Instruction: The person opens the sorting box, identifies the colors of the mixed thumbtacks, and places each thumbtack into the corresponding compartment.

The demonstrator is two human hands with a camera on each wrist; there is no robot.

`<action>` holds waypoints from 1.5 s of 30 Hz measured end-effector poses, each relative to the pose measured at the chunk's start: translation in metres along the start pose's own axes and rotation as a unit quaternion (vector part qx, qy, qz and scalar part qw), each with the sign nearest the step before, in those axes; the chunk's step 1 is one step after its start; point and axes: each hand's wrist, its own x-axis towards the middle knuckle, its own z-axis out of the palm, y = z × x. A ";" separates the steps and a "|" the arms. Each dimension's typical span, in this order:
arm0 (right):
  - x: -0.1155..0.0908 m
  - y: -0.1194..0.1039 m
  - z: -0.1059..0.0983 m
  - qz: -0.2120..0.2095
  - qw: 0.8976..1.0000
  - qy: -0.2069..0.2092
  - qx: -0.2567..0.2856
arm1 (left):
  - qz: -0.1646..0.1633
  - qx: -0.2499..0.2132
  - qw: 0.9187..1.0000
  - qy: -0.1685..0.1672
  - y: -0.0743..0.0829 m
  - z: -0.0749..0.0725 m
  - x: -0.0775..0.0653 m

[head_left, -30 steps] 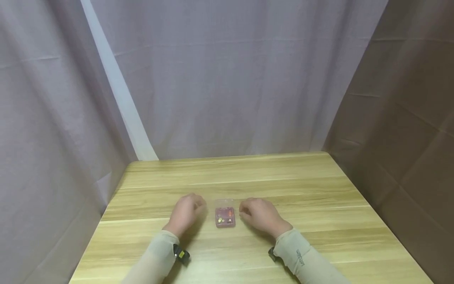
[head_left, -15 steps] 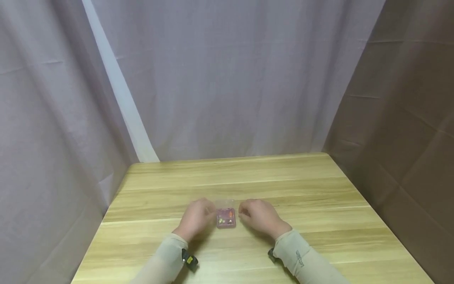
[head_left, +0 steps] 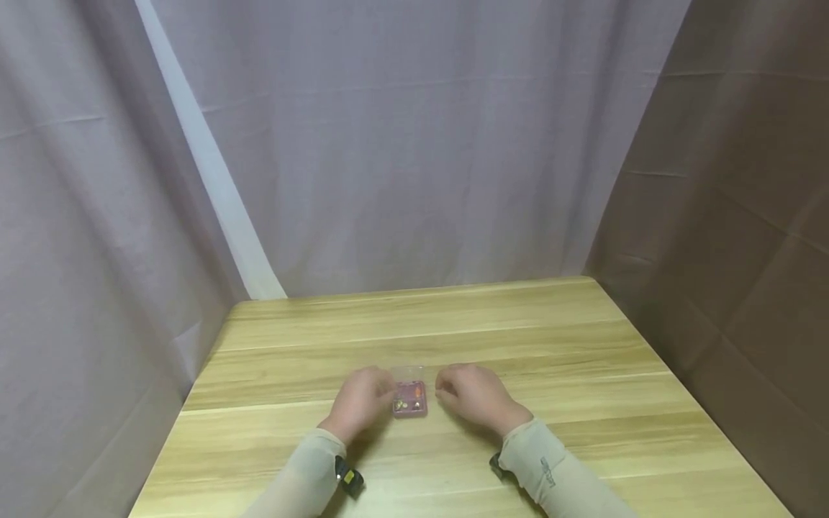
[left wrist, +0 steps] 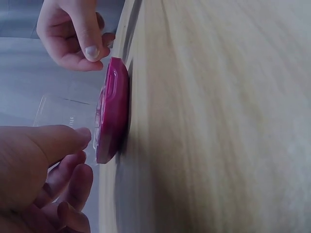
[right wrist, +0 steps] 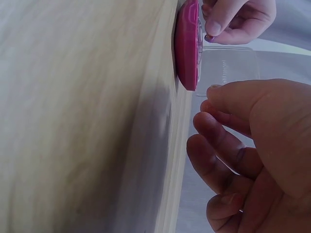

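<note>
A small pink compartment box (head_left: 410, 413) sits on the wooden table between the two hands, holding small yellow and orange pieces. Its clear lid (right wrist: 228, 65) is swung up at the far side. My left hand (head_left: 360, 400) is at the box's left edge. Thumb and forefinger pinch a tiny dark purple bead (right wrist: 209, 38) close over the compartments, seen in the right wrist view. To the right of the box, my right hand (head_left: 478, 393) has thumb and forefinger brought together, other fingers loosely bent. I cannot tell whether anything lies between those fingertips.
The light wooden table (head_left: 518, 316) stretches beyond the box, its far edge close to a grey curtain (head_left: 414, 180). A brown curtain (head_left: 725, 252) hangs on the right. A black wrist strap (head_left: 350, 478) is on the left sleeve.
My left hand has moved right, from beside the box to its left edge. The right hand and the box have stayed about where they were.
</note>
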 end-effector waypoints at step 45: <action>0.009 -0.015 0.008 0.012 0.995 -0.079 0.061 | 0.024 -0.050 0.998 0.036 0.003 -0.016 0.011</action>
